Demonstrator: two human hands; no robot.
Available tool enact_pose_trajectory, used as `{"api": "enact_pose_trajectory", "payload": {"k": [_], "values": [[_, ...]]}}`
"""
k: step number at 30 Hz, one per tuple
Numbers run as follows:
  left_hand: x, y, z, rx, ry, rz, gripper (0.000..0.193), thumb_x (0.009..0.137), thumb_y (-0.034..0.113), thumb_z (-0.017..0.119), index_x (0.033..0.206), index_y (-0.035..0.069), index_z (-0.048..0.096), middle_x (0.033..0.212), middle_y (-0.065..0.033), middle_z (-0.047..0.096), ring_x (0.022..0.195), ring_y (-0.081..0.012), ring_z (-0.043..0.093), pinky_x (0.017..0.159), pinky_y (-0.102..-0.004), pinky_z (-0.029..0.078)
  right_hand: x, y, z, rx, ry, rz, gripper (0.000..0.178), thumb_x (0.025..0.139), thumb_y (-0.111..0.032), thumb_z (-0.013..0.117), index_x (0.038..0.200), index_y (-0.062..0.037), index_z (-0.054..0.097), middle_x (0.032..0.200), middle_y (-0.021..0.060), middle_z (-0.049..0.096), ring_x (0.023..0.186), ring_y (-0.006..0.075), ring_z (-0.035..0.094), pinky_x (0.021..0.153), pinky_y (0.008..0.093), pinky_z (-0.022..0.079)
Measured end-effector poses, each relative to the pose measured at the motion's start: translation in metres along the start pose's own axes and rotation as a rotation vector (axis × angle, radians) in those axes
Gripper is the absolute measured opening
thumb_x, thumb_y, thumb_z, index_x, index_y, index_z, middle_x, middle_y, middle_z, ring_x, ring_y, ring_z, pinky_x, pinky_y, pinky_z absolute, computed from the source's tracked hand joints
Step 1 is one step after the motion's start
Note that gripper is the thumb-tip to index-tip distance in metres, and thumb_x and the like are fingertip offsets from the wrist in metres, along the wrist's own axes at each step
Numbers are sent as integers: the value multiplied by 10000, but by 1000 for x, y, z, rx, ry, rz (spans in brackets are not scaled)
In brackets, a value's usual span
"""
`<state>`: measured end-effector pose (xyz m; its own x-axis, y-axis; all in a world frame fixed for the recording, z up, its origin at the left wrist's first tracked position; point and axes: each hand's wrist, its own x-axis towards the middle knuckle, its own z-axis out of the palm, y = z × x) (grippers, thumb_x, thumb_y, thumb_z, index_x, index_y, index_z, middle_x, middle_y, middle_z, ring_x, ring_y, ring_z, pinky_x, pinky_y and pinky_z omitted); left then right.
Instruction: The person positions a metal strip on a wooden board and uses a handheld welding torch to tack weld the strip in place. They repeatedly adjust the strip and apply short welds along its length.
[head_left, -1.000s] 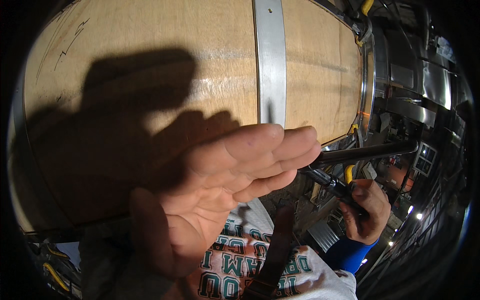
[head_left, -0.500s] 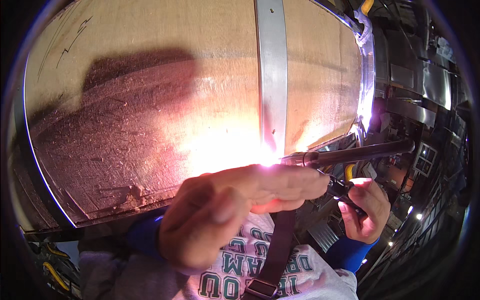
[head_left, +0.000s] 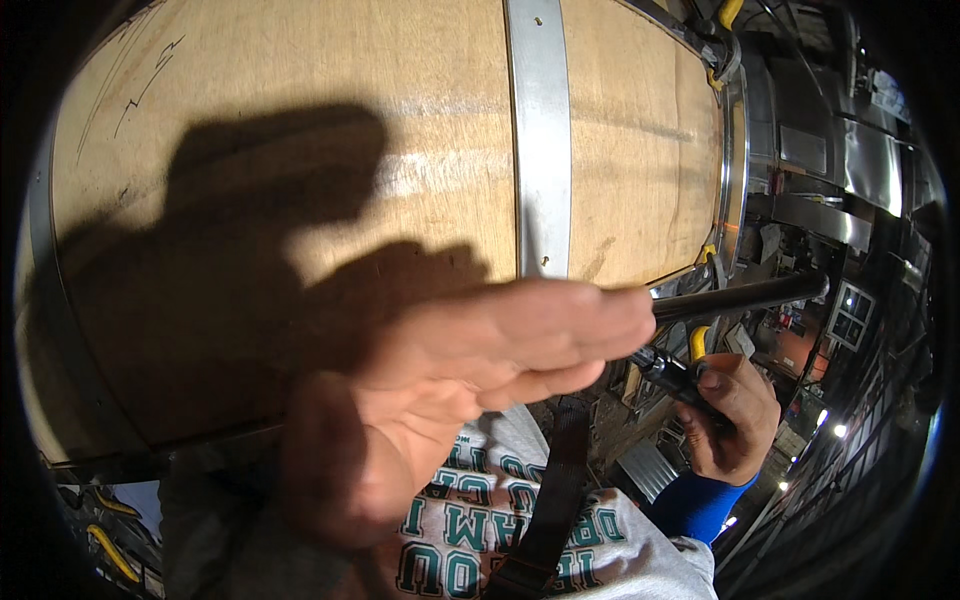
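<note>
My left hand is raised flat and close to the camera, fingers together and pointing right, holding nothing and covering the spot below the metal band. My right hand, blue cuff at the wrist, grips the dark handle of a welding torch. The torch tip is hidden behind my left fingers. A dark rod runs right from behind those fingers. Both sit in front of a large tan curved drum.
The drum carries a shiny metal rim at its right end. Grey metal equipment and workshop clutter with small lights fill the right side. Yellow-handled items lie at the lower left. My printed shirt and a dark strap are below.
The bright welding glare seen half a second ago at the band has gone out. My left hand has stayed up as a flat shield, shifting slightly right; the right hand keeps its grip.
</note>
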<state>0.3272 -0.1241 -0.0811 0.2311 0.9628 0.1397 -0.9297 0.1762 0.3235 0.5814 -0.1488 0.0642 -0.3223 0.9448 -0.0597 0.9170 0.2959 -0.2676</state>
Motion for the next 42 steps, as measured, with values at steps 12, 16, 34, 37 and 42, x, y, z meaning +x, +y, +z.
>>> {"api": "enact_pose_trajectory", "payload": {"k": [12, 16, 34, 37, 42], "values": [[-8, 6, 5, 69, -3, -290, 967, 1025, 773, 180, 1507, -10, 479, 1460, -335, 561, 1340, -514, 566, 1102, -612, 497, 1, -4, 2, 9, 23, 31, 477, 659, -40, 884, 1104, -175, 782, 957, 95, 736, 719, 247, 618, 667, 330, 468], [0, 7, 2, 135, 27, -31, 1008, 1019, 785, 168, 1539, -43, 411, 1458, -393, 524, 1367, -529, 528, 1116, -589, 496, -1, -3, 5, 1, 96, 17, 463, 658, -36, 883, 1090, -150, 767, 965, 115, 743, 728, 255, 638, 677, 345, 466], [-14, 6, 4, -19, 18, -389, 914, 1066, 704, 203, 1500, -55, 472, 1439, -367, 564, 1344, -534, 558, 1159, -608, 438, 9, -12, 0, -14, 10, 33, 472, 680, -27, 869, 1114, -199, 793, 968, 84, 737, 713, 243, 621, 682, 352, 488], [-4, 14, 6, 56, 7, -353, 950, 1048, 740, 212, 1501, -55, 469, 1444, -370, 558, 1349, -534, 554, 1145, -625, 445, 3, -4, 3, 30, 49, 27, 449, 693, -34, 870, 1111, -164, 766, 989, 106, 746, 722, 258, 647, 683, 361, 494], [-1, 12, 0, 61, 30, -119, 998, 1033, 763, 258, 1508, -102, 411, 1453, -422, 507, 1347, -577, 521, 1120, -610, 478, 0, -2, 6, -7, 105, 4, 407, 718, -70, 876, 1097, -133, 740, 989, 126, 749, 761, 280, 694, 685, 349, 485]]}}
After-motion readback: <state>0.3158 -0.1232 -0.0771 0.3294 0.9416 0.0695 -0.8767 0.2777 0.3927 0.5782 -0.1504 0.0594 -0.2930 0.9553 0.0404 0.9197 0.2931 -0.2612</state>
